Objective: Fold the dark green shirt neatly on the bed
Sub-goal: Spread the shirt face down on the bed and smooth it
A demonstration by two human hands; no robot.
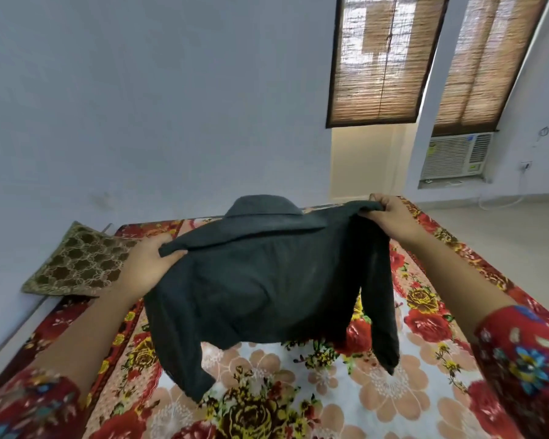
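Head view, starting at each grip: the left hand point(148, 264), at about 9 o'clock, clamps one shoulder of the dark green shirt point(267, 280). Its thumb lies on top of the cloth and the other fingers are hidden behind it. The right hand point(393, 218), near 2 o'clock, is curled over the opposite shoulder, its fingertips tucked under a fold and out of sight. Both arms run toward the lower corners, where red floral sleeves point(526, 359) are cut off by the frame.

The shirt hangs in the air between the hands, above the bed point(409, 384), with what looks like its back toward the camera, so the front is hidden. Its collar stands up at 12 o'clock, with a seam crossing below it. One long sleeve dangles at 5 o'clock and the other droops toward 7 o'clock. Whether the hem touches the bedspread is hard to tell. The cloth is dark, dull and faintly creased.

A brown patterned cushion point(80, 261) lies at 9 o'clock on the bed's edge. Woven blinds point(381, 58) and an air conditioner point(454, 156) sit between 1 and 2 o'clock.
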